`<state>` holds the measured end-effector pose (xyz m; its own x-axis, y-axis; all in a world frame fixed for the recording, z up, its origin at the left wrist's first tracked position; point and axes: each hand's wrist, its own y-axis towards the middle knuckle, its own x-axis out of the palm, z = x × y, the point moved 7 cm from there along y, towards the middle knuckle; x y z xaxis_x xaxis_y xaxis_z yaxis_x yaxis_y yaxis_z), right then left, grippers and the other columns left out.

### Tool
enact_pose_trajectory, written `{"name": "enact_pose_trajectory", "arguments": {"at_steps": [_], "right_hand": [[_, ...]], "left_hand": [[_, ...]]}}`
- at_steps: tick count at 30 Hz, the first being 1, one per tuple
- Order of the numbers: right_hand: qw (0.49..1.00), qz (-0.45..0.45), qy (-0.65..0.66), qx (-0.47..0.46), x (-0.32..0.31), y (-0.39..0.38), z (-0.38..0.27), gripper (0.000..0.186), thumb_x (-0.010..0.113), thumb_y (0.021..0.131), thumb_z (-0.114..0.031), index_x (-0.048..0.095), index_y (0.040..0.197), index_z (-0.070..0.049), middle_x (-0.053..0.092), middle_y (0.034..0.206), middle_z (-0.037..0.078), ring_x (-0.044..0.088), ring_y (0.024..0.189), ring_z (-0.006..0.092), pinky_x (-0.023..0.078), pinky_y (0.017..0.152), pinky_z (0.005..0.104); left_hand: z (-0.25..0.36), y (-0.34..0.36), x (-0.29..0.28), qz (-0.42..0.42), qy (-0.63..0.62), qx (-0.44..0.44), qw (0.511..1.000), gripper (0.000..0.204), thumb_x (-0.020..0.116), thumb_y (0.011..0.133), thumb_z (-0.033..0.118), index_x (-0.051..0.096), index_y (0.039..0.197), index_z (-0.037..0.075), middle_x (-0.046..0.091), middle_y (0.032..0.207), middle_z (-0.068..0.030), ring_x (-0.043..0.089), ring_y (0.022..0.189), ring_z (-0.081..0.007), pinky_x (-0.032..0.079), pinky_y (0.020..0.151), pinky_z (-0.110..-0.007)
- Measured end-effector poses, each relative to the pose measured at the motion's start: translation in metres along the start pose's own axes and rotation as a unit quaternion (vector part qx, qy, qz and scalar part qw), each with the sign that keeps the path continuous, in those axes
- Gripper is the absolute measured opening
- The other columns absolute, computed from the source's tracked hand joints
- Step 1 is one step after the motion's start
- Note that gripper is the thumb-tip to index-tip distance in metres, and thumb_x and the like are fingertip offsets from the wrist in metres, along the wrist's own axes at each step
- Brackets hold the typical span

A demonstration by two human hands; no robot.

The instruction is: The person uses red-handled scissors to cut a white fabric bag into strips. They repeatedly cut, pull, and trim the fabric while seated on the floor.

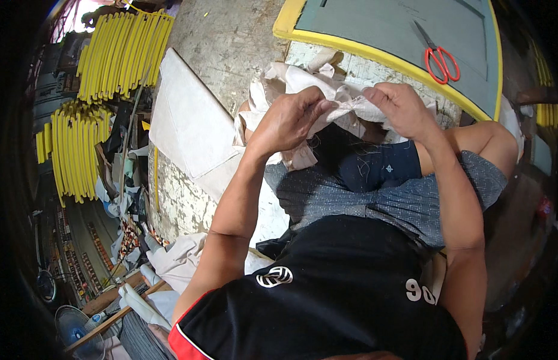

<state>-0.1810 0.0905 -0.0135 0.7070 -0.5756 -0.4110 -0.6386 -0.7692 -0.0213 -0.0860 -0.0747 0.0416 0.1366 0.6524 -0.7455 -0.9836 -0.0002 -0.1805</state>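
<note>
A crumpled off-white cloth (280, 80) is bunched over my lap and the worn tabletop. My left hand (294, 117) is closed in a pinch on it, thumb against the curled fingers. On the other side, my right hand (400, 108) also pinches the cloth, a short way from the left. Between the two hands a gathered, twisted strip of the cloth is stretched. Its lower edges hang loosely near my left wrist and over the dark blue fabric on my lap.
Folded cream cloth (192, 120) lies on the worn table (177, 192) to the left. Red-handled scissors (441, 63) rest on a grey-green panel with a yellow frame (363, 50) at the far right. Yellow frame stacks (81, 156) stand far left; a fan (78, 333) is lower left.
</note>
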Motion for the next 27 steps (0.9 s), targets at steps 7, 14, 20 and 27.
{"name": "enact_pose_trajectory", "arguments": {"at_steps": [7, 14, 20, 27], "right_hand": [[0.999, 0.023, -0.026, 0.029, -0.017, 0.001, 0.007, 0.047, 0.054, 0.100, -0.042, 0.063, 0.086, 0.003, 0.055, 0.064, 0.021, 0.052, 0.058, 0.0319, 0.045, 0.060, 0.0395], [0.999, 0.016, 0.043, -0.004, 0.004, -0.012, -0.012, 0.043, 0.055, 0.100, -0.038, 0.063, 0.090, 0.003, 0.053, 0.067, 0.016, 0.049, 0.062, 0.0211, 0.044, 0.062, 0.0359], [0.998, 0.020, -0.030, 0.047, -0.026, 0.000, 0.022, 0.037, 0.059, 0.097, -0.034, 0.066, 0.096, 0.002, 0.064, 0.079, 0.019, 0.060, 0.071, 0.0277, 0.048, 0.069, 0.0370], [0.859, 0.189, -0.429, 0.206, -0.137, 0.007, 0.135, 0.037, 0.052, 0.096, -0.021, 0.055, 0.129, -0.004, 0.060, 0.124, 0.022, 0.060, 0.111, 0.0392, 0.048, 0.094, 0.0482]], "left_hand": [[-0.011, 0.002, 0.008, 0.027, -0.095, 0.062, 0.993, 0.024, 0.061, 0.098, 0.025, 0.062, 0.096, 0.001, 0.057, 0.064, -0.0132, 0.059, 0.061, -0.0188, 0.045, 0.056, -0.036], [-0.004, -0.005, 0.033, -0.043, -0.086, -0.012, 0.995, 0.029, 0.067, 0.094, 0.027, 0.065, 0.106, 0.001, 0.063, 0.078, -0.0109, 0.061, 0.076, -0.0182, 0.048, 0.071, -0.034], [-0.019, 0.000, 0.040, 0.064, -0.221, -0.014, 0.973, 0.027, 0.065, 0.097, 0.025, 0.062, 0.100, -0.002, 0.066, 0.083, -0.0046, 0.060, 0.068, -0.0121, 0.050, 0.063, -0.028], [-0.018, 0.002, 0.040, 0.033, -0.375, -0.045, 0.925, 0.019, 0.061, 0.099, 0.018, 0.064, 0.103, 0.000, 0.068, 0.089, -0.0033, 0.063, 0.079, -0.0074, 0.051, 0.066, -0.022]]}}
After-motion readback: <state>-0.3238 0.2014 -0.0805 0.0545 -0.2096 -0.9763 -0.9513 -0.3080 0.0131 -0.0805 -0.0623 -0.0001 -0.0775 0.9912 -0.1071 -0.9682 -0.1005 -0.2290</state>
